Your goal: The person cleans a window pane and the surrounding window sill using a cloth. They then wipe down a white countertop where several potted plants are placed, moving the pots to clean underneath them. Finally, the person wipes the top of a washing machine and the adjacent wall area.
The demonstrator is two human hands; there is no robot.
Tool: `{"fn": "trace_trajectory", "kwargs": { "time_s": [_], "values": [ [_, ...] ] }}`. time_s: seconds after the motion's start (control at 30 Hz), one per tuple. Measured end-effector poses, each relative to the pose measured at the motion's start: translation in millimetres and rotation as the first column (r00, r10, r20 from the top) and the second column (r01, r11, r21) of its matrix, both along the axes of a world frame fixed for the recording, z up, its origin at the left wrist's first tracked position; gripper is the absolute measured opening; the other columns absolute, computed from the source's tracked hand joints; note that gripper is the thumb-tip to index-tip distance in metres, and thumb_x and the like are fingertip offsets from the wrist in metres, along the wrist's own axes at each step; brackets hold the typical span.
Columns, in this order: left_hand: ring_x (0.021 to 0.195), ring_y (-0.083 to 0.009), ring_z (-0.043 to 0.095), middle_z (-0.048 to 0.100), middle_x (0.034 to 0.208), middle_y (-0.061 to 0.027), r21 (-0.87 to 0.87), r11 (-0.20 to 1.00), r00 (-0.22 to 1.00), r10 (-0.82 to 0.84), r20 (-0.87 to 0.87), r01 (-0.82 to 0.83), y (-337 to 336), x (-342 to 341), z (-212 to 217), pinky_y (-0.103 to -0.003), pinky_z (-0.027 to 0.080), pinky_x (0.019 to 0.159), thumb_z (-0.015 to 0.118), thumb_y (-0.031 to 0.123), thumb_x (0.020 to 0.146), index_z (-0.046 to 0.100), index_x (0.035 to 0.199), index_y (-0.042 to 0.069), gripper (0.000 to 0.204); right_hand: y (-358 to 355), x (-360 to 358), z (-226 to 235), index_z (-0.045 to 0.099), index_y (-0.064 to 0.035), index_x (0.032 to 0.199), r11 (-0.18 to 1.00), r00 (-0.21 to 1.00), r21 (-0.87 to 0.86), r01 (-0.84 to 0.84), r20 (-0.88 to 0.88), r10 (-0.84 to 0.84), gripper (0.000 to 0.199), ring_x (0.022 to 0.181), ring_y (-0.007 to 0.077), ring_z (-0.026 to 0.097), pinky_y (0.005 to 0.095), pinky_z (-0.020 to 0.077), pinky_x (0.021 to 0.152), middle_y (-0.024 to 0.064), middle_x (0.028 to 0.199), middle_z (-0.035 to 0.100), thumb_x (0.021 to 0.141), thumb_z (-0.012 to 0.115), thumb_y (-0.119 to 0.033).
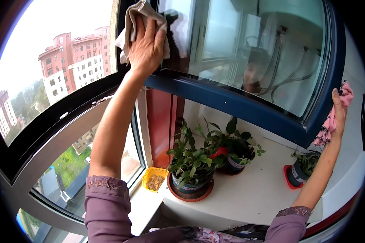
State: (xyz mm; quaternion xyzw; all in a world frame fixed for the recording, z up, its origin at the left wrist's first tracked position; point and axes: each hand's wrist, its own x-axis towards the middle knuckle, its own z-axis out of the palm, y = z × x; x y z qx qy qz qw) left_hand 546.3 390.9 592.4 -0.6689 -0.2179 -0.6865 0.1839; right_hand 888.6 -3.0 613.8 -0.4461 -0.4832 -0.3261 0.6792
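Cloth, beige and softly creased, lies bunched at the upper-left corner of a window sash (227,103), its folds sticking out past the fingers on both sides: this is the beige cloth (128,34) under the left grip (146,52). That grip is unclenched, fingers extended upward and spread, palm against the fabric.

The right grip (340,115) is closed on a pink cloth (327,128) at the sash's outer edge, thumb on the near side. This cloth is crumpled into a narrow strip with black markings, one end showing beyond the knuckles, the other hanging beside the wrist.

The sash is dark blue, smooth, and fills the upper right, tilted across the view. Its glass (227,44) shows pale panels and dark curving hoses; whether these are reflected or seen through it, I cannot tell.

Below is a white tabletop (247,202) with a few dark specks. A leafy plant (192,160) stands in a pot on a brown saucer, another (234,146) just behind it with something red between their leaves, and a smaller one (308,162) on a red saucer near the right forearm. A yellow basket (155,170) of brown bits sits by the left wall.
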Motion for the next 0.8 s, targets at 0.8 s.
{"fn": "trace_trajectory", "kwargs": {
  "time_s": [0.8],
  "values": [
    [0.138,-0.0355,0.03,0.038,0.145,-0.0147,0.133,0.927,0.542,-0.085,-0.836,0.351,-147,87,-33,-0.061,0.018,0.112,0.049,0.039,0.091,0.044,0.141,0.023,0.053,4,-6,-5,0.04,-0.007,0.128,0.995,0.995,-0.012,-0.096,0.001,0.096,0.057,0.116,0.0122,0.037,0.0294,0.0197,0.106,0.0021,0.124,0.042,0.085,0.07,-0.03]
  ]
}}
